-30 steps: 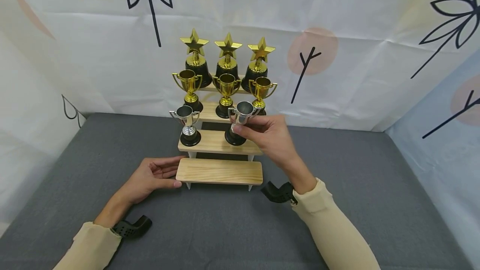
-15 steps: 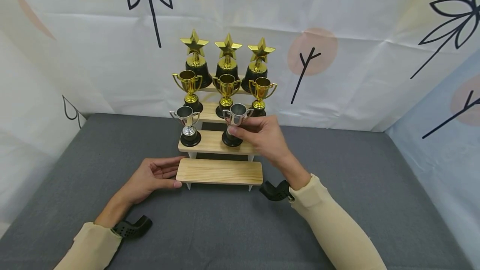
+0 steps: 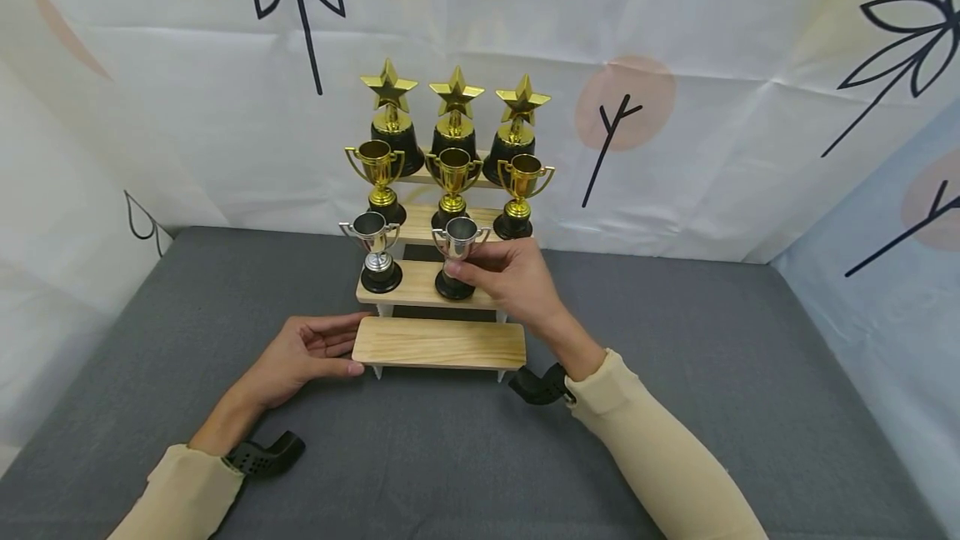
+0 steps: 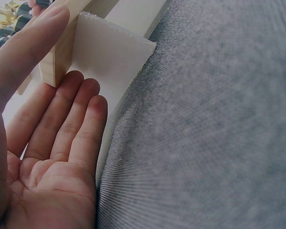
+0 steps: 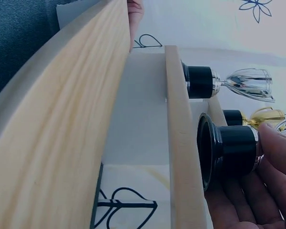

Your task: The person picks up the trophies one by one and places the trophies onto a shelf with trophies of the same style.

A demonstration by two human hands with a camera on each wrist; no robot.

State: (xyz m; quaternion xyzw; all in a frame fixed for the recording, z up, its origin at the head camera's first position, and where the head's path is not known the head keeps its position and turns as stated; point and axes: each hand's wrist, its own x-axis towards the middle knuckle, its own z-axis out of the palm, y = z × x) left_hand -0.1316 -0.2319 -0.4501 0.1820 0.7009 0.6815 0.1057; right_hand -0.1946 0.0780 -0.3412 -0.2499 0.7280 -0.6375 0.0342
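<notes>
My right hand pinches a silver trophy cup by its stem, over the second step from the bottom of a wooden display stand. The hollow underside of its black base shows in the right wrist view, close to the step's front edge. To its left, another silver trophy cup stands upright on the same step. My left hand rests against the stand's left end, thumb at the lowest board. In the left wrist view, its extended fingers lie by the white side panel.
Gold trophy cups line the step above, and gold star trophies stand on the top step. A dark grey cloth covers the table. Behind the stand hangs a patterned white sheet.
My right hand has moved left and slightly down with the silver trophy cup, bringing it closer to the other silver one. My left hand has stayed at the stand's end.
</notes>
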